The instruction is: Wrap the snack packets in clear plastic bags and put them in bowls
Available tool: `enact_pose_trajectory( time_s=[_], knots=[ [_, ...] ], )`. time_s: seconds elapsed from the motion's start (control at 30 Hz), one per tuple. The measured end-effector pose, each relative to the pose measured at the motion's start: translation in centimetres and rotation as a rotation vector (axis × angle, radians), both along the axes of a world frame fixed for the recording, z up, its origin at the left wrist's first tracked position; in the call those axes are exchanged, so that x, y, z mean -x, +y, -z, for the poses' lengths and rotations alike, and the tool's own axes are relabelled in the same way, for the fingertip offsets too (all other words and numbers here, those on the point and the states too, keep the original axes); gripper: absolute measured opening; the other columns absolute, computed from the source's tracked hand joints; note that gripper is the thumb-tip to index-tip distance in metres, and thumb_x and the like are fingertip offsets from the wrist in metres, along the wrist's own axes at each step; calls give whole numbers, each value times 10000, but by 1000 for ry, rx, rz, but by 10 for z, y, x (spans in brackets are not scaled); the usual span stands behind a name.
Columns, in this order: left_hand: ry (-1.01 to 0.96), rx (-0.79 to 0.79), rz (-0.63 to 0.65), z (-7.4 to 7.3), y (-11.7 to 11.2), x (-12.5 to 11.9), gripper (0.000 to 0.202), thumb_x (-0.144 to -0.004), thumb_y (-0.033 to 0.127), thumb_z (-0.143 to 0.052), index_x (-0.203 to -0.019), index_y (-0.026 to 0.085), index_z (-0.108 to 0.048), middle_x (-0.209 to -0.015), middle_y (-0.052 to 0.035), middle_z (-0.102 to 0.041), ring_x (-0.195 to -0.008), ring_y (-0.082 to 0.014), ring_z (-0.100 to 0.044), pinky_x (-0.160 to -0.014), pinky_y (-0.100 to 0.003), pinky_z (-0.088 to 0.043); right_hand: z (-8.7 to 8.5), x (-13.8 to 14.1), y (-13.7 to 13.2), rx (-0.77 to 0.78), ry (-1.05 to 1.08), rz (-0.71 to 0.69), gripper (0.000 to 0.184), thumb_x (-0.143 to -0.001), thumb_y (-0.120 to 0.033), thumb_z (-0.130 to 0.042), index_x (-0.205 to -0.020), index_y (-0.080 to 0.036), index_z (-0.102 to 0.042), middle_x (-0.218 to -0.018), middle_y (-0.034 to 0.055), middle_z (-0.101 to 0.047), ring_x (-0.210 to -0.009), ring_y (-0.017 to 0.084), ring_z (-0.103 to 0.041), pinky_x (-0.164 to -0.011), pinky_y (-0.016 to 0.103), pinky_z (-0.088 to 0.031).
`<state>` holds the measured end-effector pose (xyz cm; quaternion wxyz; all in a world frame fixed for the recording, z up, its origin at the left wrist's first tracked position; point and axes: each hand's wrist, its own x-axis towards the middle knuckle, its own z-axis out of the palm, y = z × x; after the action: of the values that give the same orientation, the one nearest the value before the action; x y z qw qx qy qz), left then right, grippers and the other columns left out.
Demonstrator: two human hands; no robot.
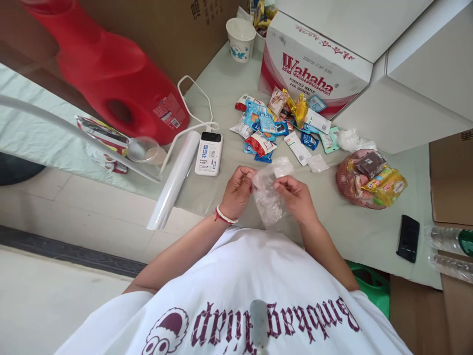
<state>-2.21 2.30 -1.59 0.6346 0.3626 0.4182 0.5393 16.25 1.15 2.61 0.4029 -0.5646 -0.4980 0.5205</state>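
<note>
Close to my chest, a clear plastic bag [269,199] hangs between my two hands at the table's front edge. My left hand [238,190], with a white bracelet at the wrist, pinches the bag's left upper edge. Its right upper edge is pinched by my right hand [295,197]. Just beyond lies a heap of small snack packets [260,125] in blue, red, white and gold. Crumpled clear plastic [317,163] rests beside the heap. To the right stands a reddish bowl [345,182] filled with wrapped snacks. I cannot tell whether the bag holds anything.
A white power bank [208,155] with a cable and a clear film roll [177,177] lie left. Behind them leans a large red jug [121,74]. A Wahaba-style carton [310,59] and paper cup [241,39] stand at the back. A black phone [408,238] lies right.
</note>
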Motion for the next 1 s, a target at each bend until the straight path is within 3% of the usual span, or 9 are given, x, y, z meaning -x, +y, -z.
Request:
enact_pose_trajectory(
  time_s=[0.13, 0.27, 0.37, 0.5, 0.57, 0.7, 0.77, 0.87, 1.0],
  knots=[
    [-56, 63, -64, 8, 2, 5, 422, -859, 620, -734, -917, 246, -549, -704, 52, -526, -601, -106, -496, -598, -258, -446, 16, 4, 4, -66, 25, 147, 251, -891, -486, -700, -881, -241, -648, -796, -14, -585, -710, 142, -516, -702, 289, -467],
    [-102, 122, -95, 12, 1, 5, 465, -800, 622, -790, -895, 242, -538, -769, 48, -528, -576, -87, -443, -532, -247, -409, 22, -2, 2, -59, -75, 172, 340, -917, -592, -643, -916, -255, -598, -825, 4, -600, -745, 167, -555, -691, 303, -526],
    [-62, 92, -85, 12, -2, 3, 458, -835, 651, -738, -926, 251, -533, -840, 42, -569, -536, -75, -402, -507, -257, -391, 24, -2, 3, 128, 59, 186, 501, -851, -756, -633, -966, -270, -594, -929, 31, -663, -830, 196, -624, -659, 315, -567],
    [34, 42, 14, 11, -4, 0, 461, -873, 697, -671, -946, 259, -546, -697, 61, -514, -463, -81, -360, -464, -270, -318, 24, 4, 8, 480, 398, -81, 724, -754, -898, -602, -1066, -248, -671, -972, 70, -727, -791, 216, -682, -650, 351, -577],
    [78, 47, 2, 11, -2, -1, 471, -868, 702, -678, -949, 258, -545, -662, 66, -502, -455, -84, -363, -462, -273, -305, 25, 9, 10, 515, 442, -155, 655, -706, -792, -760, -1038, -230, -705, -935, 61, -738, -735, 189, -666, -625, 315, -549],
    [14, 269, -127, 14, 1, 3, 535, -877, 770, -584, -1005, 255, -521, -866, 25, -642, -450, -64, -381, -440, -269, -219, 27, 22, 13, 419, 414, 5, 502, -557, -475, -975, -897, -220, -708, -828, 6, -728, -693, 145, -631, -622, 262, -506],
    [-6, 378, 9, 16, 0, 7, 554, -858, 769, -596, -964, 227, -564, -823, 13, -637, -458, -69, -387, -449, -270, -171, 27, 25, 14, 390, 442, 81, 482, -541, -439, -982, -865, -220, -700, -781, -12, -710, -696, 140, -629, -651, 263, -512],
    [14, 349, 243, 15, -6, 12, 472, -738, 600, -827, -776, 183, -609, -659, 33, -559, -543, -93, -439, -514, -265, -267, 25, 22, 13, 438, 468, 36, 492, -565, -455, -970, -923, -216, -730, -710, -29, -669, -606, 119, -572, -586, 255, -474],
    [-98, 220, 193, 10, -12, 17, 427, -751, 526, -852, -767, 189, -591, -715, 33, -582, -709, -121, -555, -680, -268, -438, 23, 0, 8, 489, 419, -131, 502, -569, -473, -970, -937, -200, -766, -775, 2, -705, -649, 130, -611, -625, 271, -481]
  ],
)
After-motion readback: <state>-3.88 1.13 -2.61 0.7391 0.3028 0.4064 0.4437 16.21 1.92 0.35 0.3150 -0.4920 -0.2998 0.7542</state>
